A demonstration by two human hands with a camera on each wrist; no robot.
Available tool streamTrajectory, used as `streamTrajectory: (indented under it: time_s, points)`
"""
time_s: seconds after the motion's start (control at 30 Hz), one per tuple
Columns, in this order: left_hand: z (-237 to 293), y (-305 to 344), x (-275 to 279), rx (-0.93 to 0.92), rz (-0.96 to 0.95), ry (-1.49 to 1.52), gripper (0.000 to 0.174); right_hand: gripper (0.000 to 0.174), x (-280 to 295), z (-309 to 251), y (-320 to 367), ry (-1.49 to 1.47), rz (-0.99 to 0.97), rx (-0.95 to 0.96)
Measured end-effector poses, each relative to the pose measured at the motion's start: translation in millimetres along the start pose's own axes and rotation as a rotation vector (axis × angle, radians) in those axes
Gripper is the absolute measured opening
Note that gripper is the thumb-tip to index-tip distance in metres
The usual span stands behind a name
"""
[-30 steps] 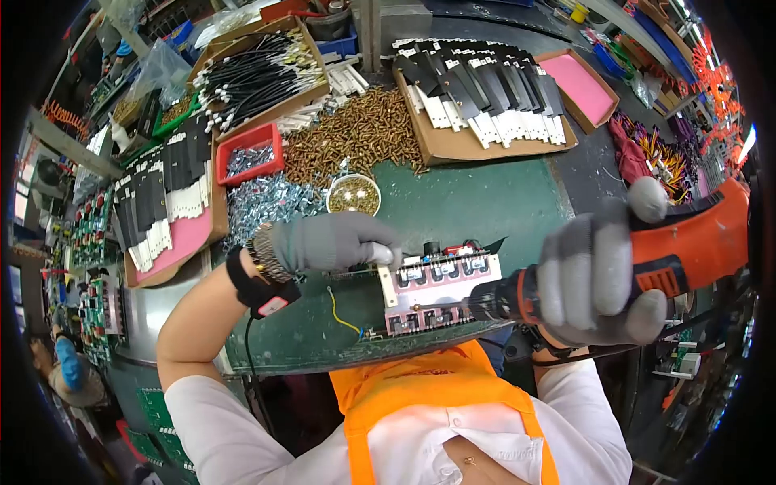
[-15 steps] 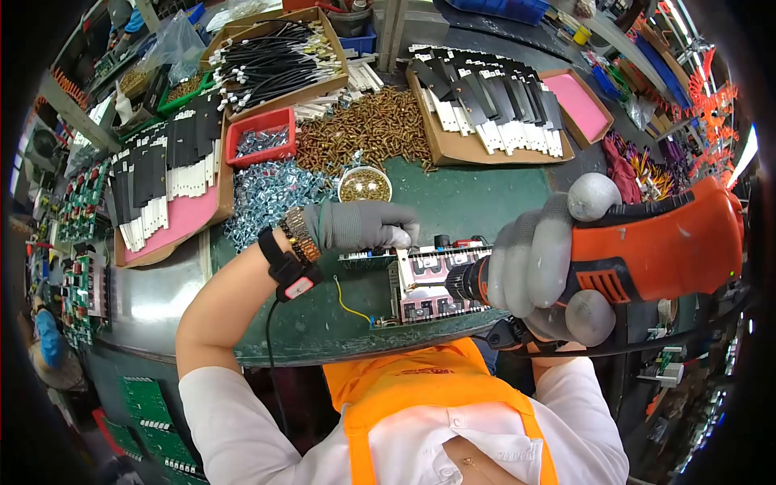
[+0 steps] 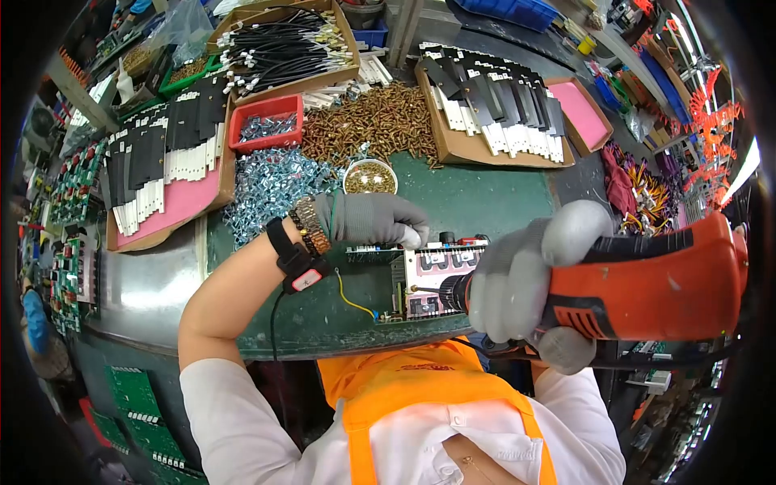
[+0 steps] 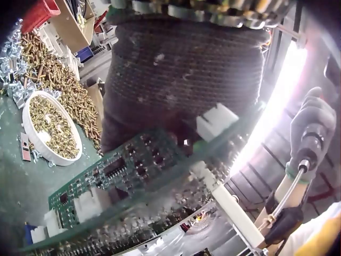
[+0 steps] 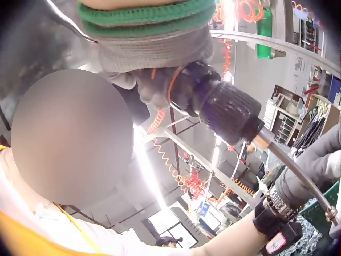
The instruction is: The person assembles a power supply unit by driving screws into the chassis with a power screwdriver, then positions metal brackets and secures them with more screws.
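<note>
My gloved left hand (image 3: 376, 220) pinches the top left corner of a circuit board assembly (image 3: 428, 273), fingers bent down over its edge. In the left wrist view, the green board (image 4: 114, 173) with white connectors lies close under that hand, and a pale strip (image 4: 234, 210) crosses its end. My gloved right hand (image 3: 509, 283) grips an orange power drill (image 3: 647, 283). The drill's black chuck (image 5: 229, 109) holds a long bit (image 5: 298, 176), with a brass-coloured screw (image 5: 331, 214) at its tip. That tip meets the pale strip near the assembly's left end.
Beyond the hands stand a white bowl of screws (image 3: 369, 178), loose brass screws (image 3: 368, 121), silver clips (image 3: 275, 190) and a red tray (image 3: 265, 121). Cardboard boxes of strips (image 3: 501, 153) and cables (image 3: 356, 65) lie behind. A yellow wire (image 3: 349, 297) sits left of the assembly.
The drill has tilted more upright and looms larger, its chuck nearer the pale strip and less bit showing. My left hand stays at the same corner; the whole view has shifted slightly.
</note>
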State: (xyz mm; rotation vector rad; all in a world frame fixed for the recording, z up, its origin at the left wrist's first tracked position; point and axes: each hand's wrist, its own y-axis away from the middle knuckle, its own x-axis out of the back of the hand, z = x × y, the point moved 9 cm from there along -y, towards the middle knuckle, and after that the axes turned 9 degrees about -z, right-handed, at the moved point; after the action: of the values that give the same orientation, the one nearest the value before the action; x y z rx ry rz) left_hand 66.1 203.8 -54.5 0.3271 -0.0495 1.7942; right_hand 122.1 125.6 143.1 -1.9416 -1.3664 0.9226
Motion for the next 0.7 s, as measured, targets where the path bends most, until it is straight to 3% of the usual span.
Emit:
streamTrajectory:
  time_s: [0.1, 0.27, 0.3, 0.5, 0.7]
  points:
    - [-3, 0, -2, 0.005, 0.006, 0.032, 0.023, 0.059, 0, 5, -8, -0.066, -0.108, 0.026]
    - [-10, -1, -2, -0.056, 0.084, 0.033, 0.02, 0.058, -8, 8, -20, 0.037, -0.118, -0.052]
    - [-4, 0, 2, -0.116, 0.142, 0.038, 0.019, 0.058, -9, 9, -21, 0.063, -0.118, -0.069]
    - [-11, 3, 3, -0.07, 0.168, 0.067, 0.019, 0.057, -12, 12, -24, 0.215, -0.109, -0.16]
    - [-11, 0, 2, -0.08, 0.189, 0.049, 0.019, 0.061, -7, 10, -25, 0.071, -0.021, -0.161]
